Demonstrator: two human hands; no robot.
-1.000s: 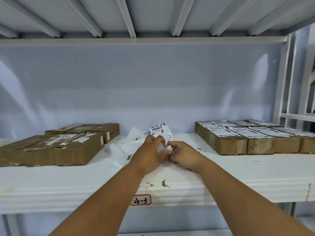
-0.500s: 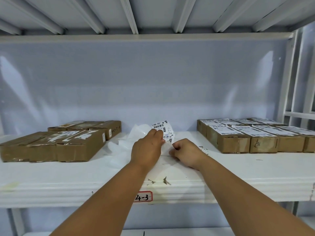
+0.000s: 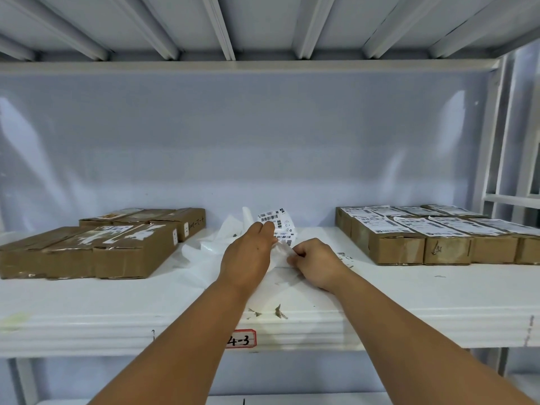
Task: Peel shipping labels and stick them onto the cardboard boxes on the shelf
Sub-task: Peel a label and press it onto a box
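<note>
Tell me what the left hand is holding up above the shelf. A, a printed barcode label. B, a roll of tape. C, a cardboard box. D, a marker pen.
A: the left hand pinches a white barcode label raised between the two groups of boxes, while the right hand pinches the backing sheet below it.

Pretty clearly a warehouse or stockroom: white metal racking, a shelf (image 3: 409,290) with a handwritten "4-3" bin tag (image 3: 240,339) on its edge, and rows of cardboard boxes (image 3: 409,244), lots with barcoded shipping labels (image 3: 377,224).
</note>
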